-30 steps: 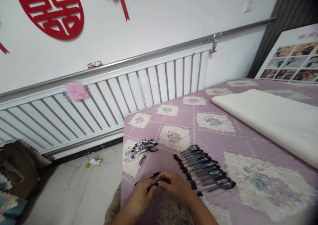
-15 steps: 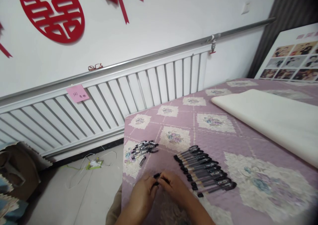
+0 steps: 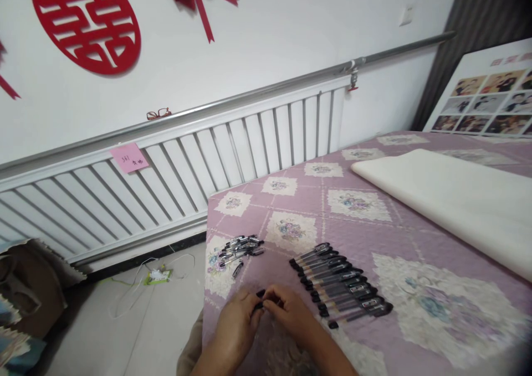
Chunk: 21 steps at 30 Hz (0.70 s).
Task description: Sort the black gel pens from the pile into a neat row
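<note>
My left hand is closed around a small black pen part, whose dark end sticks out above the fingers. Right against it, my right hand pinches at the same spot with thumb and fingertips. Most of the piece is hidden by the fingers. Ahead and to the left lies a loose pile of black pen caps with shiny clips, one cap apart from it. Right of my hands, several capped pens with clear barrels rest side by side in a slanting row.
The purple floral tablecloth covers the table under my hands. A folded cream sheet lies at the right. Beyond the table edge runs a white radiator. On the floor at left is a power strip with cords.
The view has shifted very slightly. Both hands stay together at the same place, with only a small movement of the right fingers on the black piece.
</note>
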Each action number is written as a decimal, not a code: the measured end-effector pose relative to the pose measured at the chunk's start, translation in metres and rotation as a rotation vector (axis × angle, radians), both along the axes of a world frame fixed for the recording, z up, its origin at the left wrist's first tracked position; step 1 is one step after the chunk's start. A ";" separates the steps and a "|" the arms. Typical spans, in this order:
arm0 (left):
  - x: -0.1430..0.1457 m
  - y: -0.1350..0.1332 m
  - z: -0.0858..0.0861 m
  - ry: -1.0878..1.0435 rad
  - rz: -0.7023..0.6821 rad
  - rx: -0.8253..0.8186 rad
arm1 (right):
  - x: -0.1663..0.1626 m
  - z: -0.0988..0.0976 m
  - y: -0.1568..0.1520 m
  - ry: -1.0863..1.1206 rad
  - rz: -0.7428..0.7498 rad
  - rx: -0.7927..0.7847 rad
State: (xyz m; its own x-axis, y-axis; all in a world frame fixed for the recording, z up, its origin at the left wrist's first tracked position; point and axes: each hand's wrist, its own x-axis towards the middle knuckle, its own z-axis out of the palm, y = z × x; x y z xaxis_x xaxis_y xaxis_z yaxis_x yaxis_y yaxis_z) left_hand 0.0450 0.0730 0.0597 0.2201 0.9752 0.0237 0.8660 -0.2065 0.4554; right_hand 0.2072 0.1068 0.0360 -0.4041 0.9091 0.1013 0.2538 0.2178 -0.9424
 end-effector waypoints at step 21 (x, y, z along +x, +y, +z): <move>0.001 0.000 -0.008 -0.057 -0.021 -0.022 | 0.004 0.000 -0.002 -0.052 0.018 0.080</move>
State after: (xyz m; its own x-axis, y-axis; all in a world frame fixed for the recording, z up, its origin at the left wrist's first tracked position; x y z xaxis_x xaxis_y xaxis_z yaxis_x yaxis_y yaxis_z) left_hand 0.0462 0.0731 0.0521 0.2390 0.9709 0.0153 0.8344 -0.2134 0.5083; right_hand 0.2112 0.1046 0.0360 -0.4266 0.8917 0.1515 0.2975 0.2965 -0.9075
